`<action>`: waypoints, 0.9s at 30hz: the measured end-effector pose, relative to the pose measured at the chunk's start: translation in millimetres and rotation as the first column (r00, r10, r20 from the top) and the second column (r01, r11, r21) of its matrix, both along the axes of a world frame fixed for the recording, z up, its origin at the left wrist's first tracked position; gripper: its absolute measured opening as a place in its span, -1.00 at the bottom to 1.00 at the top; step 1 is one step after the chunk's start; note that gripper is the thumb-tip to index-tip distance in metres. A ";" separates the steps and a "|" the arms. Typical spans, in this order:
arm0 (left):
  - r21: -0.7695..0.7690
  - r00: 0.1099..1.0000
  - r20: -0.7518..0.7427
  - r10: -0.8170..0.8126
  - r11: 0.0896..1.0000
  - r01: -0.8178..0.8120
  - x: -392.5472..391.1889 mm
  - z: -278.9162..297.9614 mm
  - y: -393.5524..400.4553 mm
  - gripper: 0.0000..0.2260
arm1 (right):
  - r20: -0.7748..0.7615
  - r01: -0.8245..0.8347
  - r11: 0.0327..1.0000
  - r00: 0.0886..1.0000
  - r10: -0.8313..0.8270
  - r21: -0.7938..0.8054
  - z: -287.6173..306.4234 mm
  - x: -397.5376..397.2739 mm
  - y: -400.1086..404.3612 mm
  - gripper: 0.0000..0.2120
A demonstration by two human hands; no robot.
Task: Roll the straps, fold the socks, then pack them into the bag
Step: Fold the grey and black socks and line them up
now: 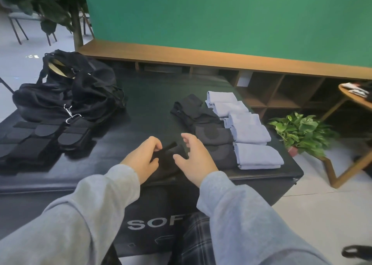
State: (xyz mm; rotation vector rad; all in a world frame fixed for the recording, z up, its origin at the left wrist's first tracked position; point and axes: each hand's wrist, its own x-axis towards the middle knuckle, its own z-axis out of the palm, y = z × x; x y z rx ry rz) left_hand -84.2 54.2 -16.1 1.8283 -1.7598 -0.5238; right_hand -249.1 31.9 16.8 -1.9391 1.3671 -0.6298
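Hands (171,158) w/ dark, crumpled black sock (168,160)

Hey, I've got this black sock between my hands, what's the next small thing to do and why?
Probably fold it over: the left hand pinches the black sock lying flat, the right hand hovers open beside it, and folded socks already lie in rows to the right.

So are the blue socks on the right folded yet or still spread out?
Folded. The blue socks lie in a row of compact, doubled-over bundles with layered edges showing, beside the black socks on the table.
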 end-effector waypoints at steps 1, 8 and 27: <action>-0.024 1.000 -0.001 -0.025 0.999 0.025 -4.9 2.8 0.1 -0.77 | 0.016 0.000 1.000 1.000 0.000 -0.007 0.6 -1.7 -0.3 -0.42; -0.132 0.988 -0.063 -0.140 0.983 0.131 -34.0 16.4 -2.0 -0.76 | 0.007 0.078 0.994 0.997 -0.079 0.076 -1.1 -28.6 -9.0 -0.40; -0.150 0.956 -0.247 -0.159 0.981 0.125 -80.3 15.9 -33.2 -0.80 | 0.295 0.450 0.880 0.871 -0.394 -0.153 -29.7 -85.5 -22.3 -0.79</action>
